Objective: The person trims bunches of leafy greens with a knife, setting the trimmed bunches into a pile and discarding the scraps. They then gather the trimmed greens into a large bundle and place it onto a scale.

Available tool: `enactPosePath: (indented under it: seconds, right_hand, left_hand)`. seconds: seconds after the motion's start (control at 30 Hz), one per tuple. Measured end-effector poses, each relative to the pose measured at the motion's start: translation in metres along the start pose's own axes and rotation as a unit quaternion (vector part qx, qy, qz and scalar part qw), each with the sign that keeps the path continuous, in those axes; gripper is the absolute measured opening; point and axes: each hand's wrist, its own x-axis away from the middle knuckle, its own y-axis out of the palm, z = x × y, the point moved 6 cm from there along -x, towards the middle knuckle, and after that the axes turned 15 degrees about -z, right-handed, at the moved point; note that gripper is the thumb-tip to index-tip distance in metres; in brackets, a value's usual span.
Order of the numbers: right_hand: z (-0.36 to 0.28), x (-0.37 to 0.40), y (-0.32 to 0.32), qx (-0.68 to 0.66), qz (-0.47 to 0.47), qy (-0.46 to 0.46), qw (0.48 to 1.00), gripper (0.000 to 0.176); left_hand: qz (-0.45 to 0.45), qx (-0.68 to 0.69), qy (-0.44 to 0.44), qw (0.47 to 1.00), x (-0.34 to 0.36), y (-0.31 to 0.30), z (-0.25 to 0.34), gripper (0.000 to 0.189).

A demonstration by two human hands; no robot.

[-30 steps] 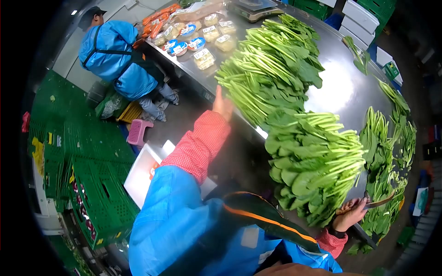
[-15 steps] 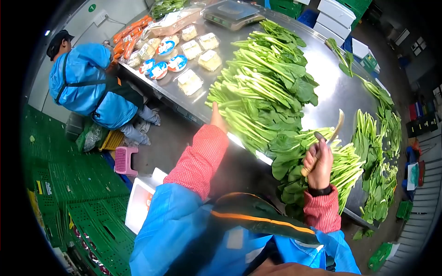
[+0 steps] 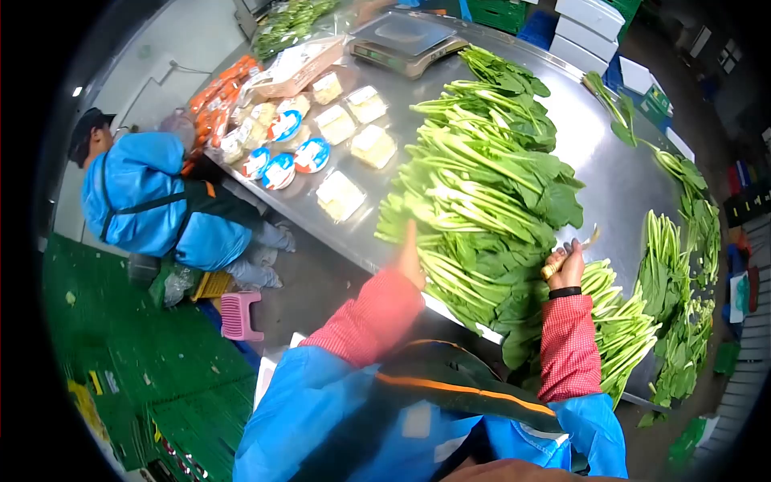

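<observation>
"What's different with the right hand (image 3: 569,265)?"

"A second ago it is low by the desk's (image 3: 642,181) near right corner; half a second ago it is up over the near pile (image 3: 617,325). Now it sits at the leafy side of the long row of greens (image 3: 490,173), fingers closed round the handle of the curved knife (image 3: 552,269)."

"And the blade?"

"It stands tall in the previous frame; now only a short piece shows, pointing toward the desk's far edge."

"The left hand (image 3: 409,265)?"

"Still beside the row's stem ends, at the near edge, one digit pointing up. It's blurred, so I can't tell whether it grips any stems."

"Where are the greens now?"

"The row runs from near the scale (image 3: 405,44) across to the near edge. The near pile lies toward the near right corner, its leaves mostly hidden by the right sleeve (image 3: 570,345), where a second ago they show broadly. Loose bunches (image 3: 665,257) keep to the right side."

"Anyone else?"

"A co-worker (image 3: 140,193) in blue, still by the carrots (image 3: 221,96) at the desk's left end."
</observation>
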Motion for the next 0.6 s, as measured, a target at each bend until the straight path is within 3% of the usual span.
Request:
enactPosePath:
  seconds: [0.03, 0.1, 0.17, 0.23, 0.27, 0.37, 0.4, 0.47, 0.53, 0.57, 0.6]
  right_hand:
    - [0.003, -0.007, -0.007, 0.016, 0.014, 0.006, 1.000, 0.031]
    - [0.010, -0.025, -0.026, 0.028, 0.050, 0.027, 0.998, 0.035]
    - [0.019, -0.038, -0.034, 0.050, 0.086, 0.061, 0.993, 0.043]
    - [0.028, -0.029, 0.001, 0.115, 0.105, 0.083, 0.984, 0.048]
    - [0.035, -0.038, 0.000, 0.135, 0.092, 0.112, 0.980, 0.047]
    - [0.047, -0.046, 0.012, 0.145, 0.052, 0.131, 0.979, 0.050]
    - [0.048, -0.047, 0.011, 0.161, 0.046, 0.148, 0.975, 0.055]
    - [0.050, -0.050, 0.026, 0.144, -0.002, 0.159, 0.977, 0.059]
    - [0.051, -0.054, 0.031, 0.152, 0.007, 0.167, 0.974, 0.059]
    - [0.051, -0.059, 0.033, 0.142, -0.063, 0.174, 0.972, 0.056]
    - [0.053, -0.070, 0.027, 0.124, -0.057, 0.147, 0.980, 0.056]
  left_hand:
    - [-0.007, -0.003, -0.005, 1.000, 0.002, -0.001, -0.004, 0.086]
    - [-0.149, -0.072, 0.065, 0.984, -0.018, -0.021, -0.012, 0.081]
    - [-0.142, -0.142, 0.056, 0.978, -0.012, -0.016, 0.001, 0.091]
    - [-0.166, -0.237, 0.083, 0.954, -0.014, -0.012, 0.014, 0.107]
    - [-0.178, -0.331, 0.140, 0.916, -0.005, 0.001, 0.021, 0.105]
    - [-0.106, -0.418, 0.142, 0.891, -0.024, -0.005, 0.012, 0.097]
    - [-0.078, -0.534, 0.148, 0.829, -0.008, 0.010, 0.030, 0.095]
    - [-0.082, -0.616, 0.099, 0.777, 0.010, 0.034, 0.060, 0.087]
    - [-0.074, -0.635, 0.063, 0.767, 0.010, 0.046, 0.075, 0.086]
    - [-0.076, -0.605, 0.082, 0.789, 0.007, 0.051, 0.078, 0.084]
    - [-0.079, -0.574, 0.102, 0.809, 0.005, 0.056, 0.080, 0.082]
